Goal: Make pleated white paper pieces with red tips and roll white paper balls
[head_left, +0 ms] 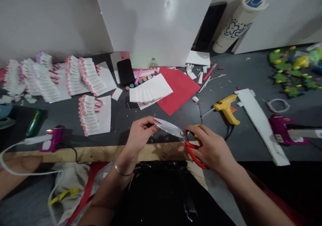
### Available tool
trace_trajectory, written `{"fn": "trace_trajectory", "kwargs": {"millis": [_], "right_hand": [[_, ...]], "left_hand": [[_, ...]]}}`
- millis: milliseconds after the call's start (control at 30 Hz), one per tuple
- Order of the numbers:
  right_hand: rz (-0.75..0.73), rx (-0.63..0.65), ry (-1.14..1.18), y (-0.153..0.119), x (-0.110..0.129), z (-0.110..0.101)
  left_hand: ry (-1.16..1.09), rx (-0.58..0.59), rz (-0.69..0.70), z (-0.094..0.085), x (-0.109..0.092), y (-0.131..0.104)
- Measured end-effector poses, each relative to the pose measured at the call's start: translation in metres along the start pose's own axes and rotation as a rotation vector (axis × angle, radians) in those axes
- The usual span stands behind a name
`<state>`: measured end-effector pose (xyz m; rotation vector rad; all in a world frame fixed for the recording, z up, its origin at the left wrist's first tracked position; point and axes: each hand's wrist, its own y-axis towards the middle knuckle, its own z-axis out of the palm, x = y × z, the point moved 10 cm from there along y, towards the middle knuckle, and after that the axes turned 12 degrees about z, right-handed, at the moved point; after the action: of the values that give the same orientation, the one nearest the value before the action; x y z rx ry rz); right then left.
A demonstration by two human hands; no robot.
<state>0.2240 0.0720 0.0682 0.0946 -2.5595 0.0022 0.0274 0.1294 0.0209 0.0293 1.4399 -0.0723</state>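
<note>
My right hand (205, 144) grips the red-handled scissors (171, 128) near the table's front edge, their blades pointing left. My left hand (142, 132) is pinched at the blade tips; whatever lies between its fingers is too small to make out. Beyond my hands lies a red sheet (174, 88), partly under a stack of white folded strips (152, 90). A yellow glue gun (227, 109) rests to the right of the scissors. To the left, a white card (104, 118) carries rolled white pieces with pink ends.
More rows of white and pink pieces (45, 80) stand at the back left. A black phone (125, 71), a white bottle (233, 26), a long white strip (261, 125) and purple sockets (54, 139) surround the work area. Another person's arm (18, 172) shows at lower left.
</note>
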Motion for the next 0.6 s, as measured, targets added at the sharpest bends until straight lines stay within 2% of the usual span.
{"fn": "trace_trajectory", "kwargs": {"millis": [133, 233, 300, 400, 467, 533, 600], "right_hand": [[-0.002, -0.007, 0.039, -0.001, 0.001, 0.000], [0.054, 0.014, 0.125, -0.002, -0.006, 0.002], [0.150, -0.003, 0.189, 0.001, -0.021, 0.002], [0.353, -0.072, 0.249, 0.010, -0.059, 0.001], [0.438, -0.129, 0.244, 0.019, -0.084, 0.002], [0.425, -0.202, 0.206, 0.031, -0.098, 0.003], [0.367, -0.266, 0.150, 0.044, -0.103, 0.005]], "left_hand": [[0.009, -0.005, -0.007, 0.000, 0.002, 0.001], [0.011, -0.001, -0.030, 0.002, 0.004, 0.002], [0.005, 0.007, -0.057, 0.005, 0.007, 0.003], [-0.037, 0.010, -0.097, 0.011, 0.011, 0.004], [-0.078, 0.016, -0.119, 0.016, 0.014, 0.005], [-0.117, 0.030, -0.145, 0.022, 0.018, 0.004], [-0.130, 0.050, -0.175, 0.028, 0.022, 0.004]]}}
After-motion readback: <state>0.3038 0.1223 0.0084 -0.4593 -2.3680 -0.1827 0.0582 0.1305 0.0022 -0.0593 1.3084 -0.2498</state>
